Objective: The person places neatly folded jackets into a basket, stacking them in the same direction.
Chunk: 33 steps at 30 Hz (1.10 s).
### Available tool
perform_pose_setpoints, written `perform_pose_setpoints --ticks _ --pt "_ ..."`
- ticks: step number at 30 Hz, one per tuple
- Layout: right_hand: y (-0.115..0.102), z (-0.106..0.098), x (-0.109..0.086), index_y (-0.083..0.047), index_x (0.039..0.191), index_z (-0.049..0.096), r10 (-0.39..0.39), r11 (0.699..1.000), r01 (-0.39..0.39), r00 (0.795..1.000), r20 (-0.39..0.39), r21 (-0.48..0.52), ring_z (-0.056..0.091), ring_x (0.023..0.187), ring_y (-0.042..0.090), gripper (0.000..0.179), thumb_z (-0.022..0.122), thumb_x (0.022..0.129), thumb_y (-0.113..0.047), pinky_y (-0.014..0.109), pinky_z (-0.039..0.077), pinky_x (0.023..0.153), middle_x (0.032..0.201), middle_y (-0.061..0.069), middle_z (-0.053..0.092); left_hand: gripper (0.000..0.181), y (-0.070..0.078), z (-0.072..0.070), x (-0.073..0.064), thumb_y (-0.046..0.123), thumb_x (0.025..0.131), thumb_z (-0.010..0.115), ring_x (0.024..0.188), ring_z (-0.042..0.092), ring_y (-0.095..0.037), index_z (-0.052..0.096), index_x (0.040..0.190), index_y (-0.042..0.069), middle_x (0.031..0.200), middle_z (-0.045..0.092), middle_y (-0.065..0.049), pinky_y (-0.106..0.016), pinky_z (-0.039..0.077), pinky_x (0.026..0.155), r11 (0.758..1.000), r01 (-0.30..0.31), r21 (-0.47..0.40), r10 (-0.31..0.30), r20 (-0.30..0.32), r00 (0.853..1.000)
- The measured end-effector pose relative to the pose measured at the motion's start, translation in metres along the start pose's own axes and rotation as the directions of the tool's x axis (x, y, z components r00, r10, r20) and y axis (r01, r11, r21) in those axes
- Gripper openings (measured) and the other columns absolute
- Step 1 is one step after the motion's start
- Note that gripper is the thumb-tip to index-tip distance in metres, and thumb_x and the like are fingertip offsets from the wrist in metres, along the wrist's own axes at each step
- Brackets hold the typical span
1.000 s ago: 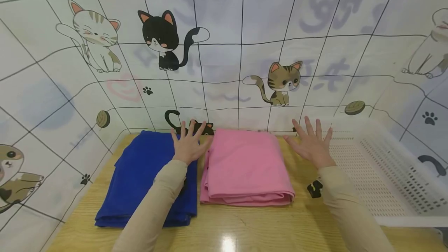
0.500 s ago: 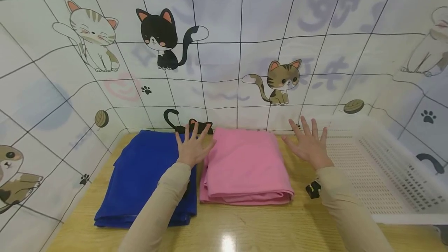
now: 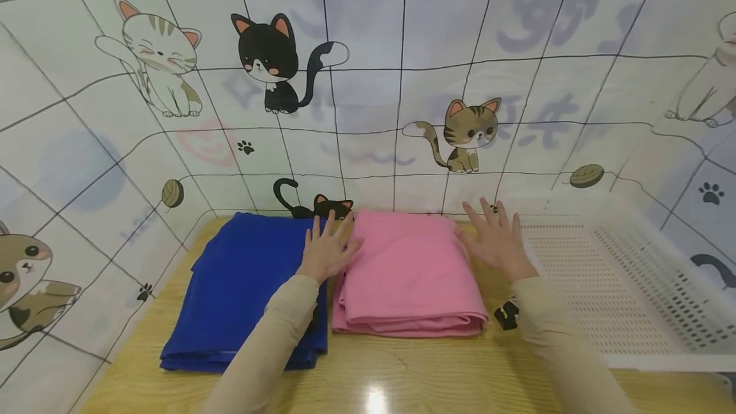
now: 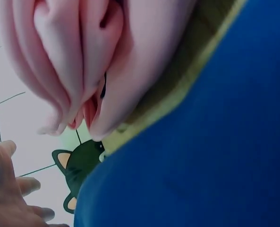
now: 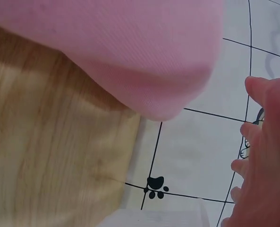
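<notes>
Our left hand (image 3: 328, 253) and right hand (image 3: 497, 241), fingers spread, grip nothing; we cannot confirm contact with the pink cloth (image 3: 411, 273). Left sleeve (image 3: 267, 340) partly hides blue cloth (image 3: 236, 292).

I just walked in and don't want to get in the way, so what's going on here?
A person has both hands out by a folded pink cloth, the left hand near its left edge and the right hand near its right, fingers spread, neither gripping it. A folded blue cloth lies left on the wooden table; a white perforated basket is at right.
</notes>
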State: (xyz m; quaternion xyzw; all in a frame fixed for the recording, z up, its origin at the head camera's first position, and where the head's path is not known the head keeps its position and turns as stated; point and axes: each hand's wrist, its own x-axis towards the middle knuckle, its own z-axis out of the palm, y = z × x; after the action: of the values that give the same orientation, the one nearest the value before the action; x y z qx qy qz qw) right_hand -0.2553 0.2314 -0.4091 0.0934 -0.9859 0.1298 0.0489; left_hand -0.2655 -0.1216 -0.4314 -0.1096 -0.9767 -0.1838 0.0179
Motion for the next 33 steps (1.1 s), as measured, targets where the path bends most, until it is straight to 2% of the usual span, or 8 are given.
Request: perform_pose_setpoints --ticks 4,12,18,21,24,27,30,33 --pt "-0.002 0.01 -0.001 -0.015 0.155 0.022 -0.031 0.999 0.031 0.999 0.008 0.024 -0.004 0.14 0.05 0.068 0.03 0.1 -0.054 0.067 -0.009 0.105 0.156 0.026 0.01 0.072 0.002 0.009 0.0 0.062 0.095 0.039 0.14 0.005 -0.05 0.019 0.156 0.029 0.159 0.011 -0.018 -0.063 0.011 0.11 0.998 -0.023 -0.059 0.023 -0.004 1.0" --pt "-0.007 0.024 -0.005 -0.011 0.153 0.026 -0.102 0.993 0.101 0.995 0.008 0.065 0.004 0.138 0.053 0.065 0.034 0.101 -0.05 0.069 -0.004 0.105 0.153 0.031 0.013 0.073 0.002 0.016 -0.001 0.059 0.094 0.045 0.138 0.011 -0.053 0.017 0.156 0.031 0.157 0.01 -0.022 -0.067 0.021 0.105 0.984 -0.011 -0.178 0.012 0.001 1.0" --pt "-0.007 0.034 -0.009 -0.013 0.154 0.022 -0.096 0.979 0.087 0.995 0.037 0.182 0.009 0.138 0.053 0.065 0.033 0.102 -0.05 0.074 0.011 0.101 0.153 0.032 0.011 0.076 -0.001 0.023 -0.002 0.055 0.095 0.047 0.137 0.017 -0.052 0.016 0.156 0.023 0.152 0.011 -0.035 -0.063 0.021 0.107 0.963 0.003 -0.27 0.014 0.061 0.998" --pt "-0.005 0.038 -0.012 -0.015 0.156 0.017 -0.086 0.97 0.07 0.995 0.056 0.232 0.019 0.133 0.056 0.065 0.031 0.102 -0.051 0.075 0.02 0.097 0.151 0.035 0.015 0.077 -0.004 0.025 -0.002 0.056 0.095 0.047 0.137 0.016 -0.052 0.015 0.157 0.022 0.151 0.012 -0.036 -0.062 0.021 0.107 0.953 0.002 -0.304 0.024 0.081 0.996" --pt "-0.002 0.041 -0.015 -0.02 0.157 0.013 -0.069 0.961 0.04 0.993 0.1 0.272 0.024 0.13 0.058 0.066 0.027 0.102 -0.055 0.075 0.023 0.095 0.15 0.034 0.019 0.079 -0.006 0.027 -0.003 0.057 0.095 0.047 0.138 0.013 -0.051 0.012 0.157 0.024 0.152 0.012 -0.035 -0.062 0.022 0.107 0.934 0.006 -0.357 0.039 0.119 0.992" --pt "0.001 0.044 -0.016 -0.023 0.157 0.009 -0.079 0.94 0.031 0.988 0.129 0.341 0.023 0.132 0.056 0.066 0.026 0.102 -0.056 0.074 0.021 0.098 0.153 0.028 0.019 0.079 -0.008 0.026 -0.004 0.057 0.095 0.047 0.138 0.015 -0.05 0.009 0.157 0.026 0.153 0.014 -0.031 -0.062 0.023 0.107 0.914 0.02 -0.406 0.046 0.153 0.987" --pt "0.005 0.047 -0.017 -0.024 0.157 0.009 -0.09 0.905 0.021 0.986 0.142 0.424 0.023 0.134 0.053 0.067 0.029 0.101 -0.055 0.071 0.018 0.101 0.156 0.02 0.017 0.08 -0.009 0.025 -0.005 0.058 0.094 0.05 0.136 0.026 -0.047 0.008 0.156 0.03 0.156 0.019 -0.022 -0.058 0.027 0.106 0.894 0.039 -0.446 0.046 0.177 0.983" --pt "0.008 0.049 -0.019 -0.023 0.157 0.008 -0.106 0.866 0.021 0.984 0.143 0.499 0.027 0.132 0.053 0.07 0.036 0.101 -0.053 0.069 0.021 0.102 0.157 0.021 0.014 0.081 -0.011 0.026 -0.004 0.054 0.093 0.054 0.132 0.036 -0.042 0.008 0.156 0.031 0.156 0.023 -0.016 -0.053 0.032 0.106 0.864 0.032 -0.502 0.066 0.175 0.982"
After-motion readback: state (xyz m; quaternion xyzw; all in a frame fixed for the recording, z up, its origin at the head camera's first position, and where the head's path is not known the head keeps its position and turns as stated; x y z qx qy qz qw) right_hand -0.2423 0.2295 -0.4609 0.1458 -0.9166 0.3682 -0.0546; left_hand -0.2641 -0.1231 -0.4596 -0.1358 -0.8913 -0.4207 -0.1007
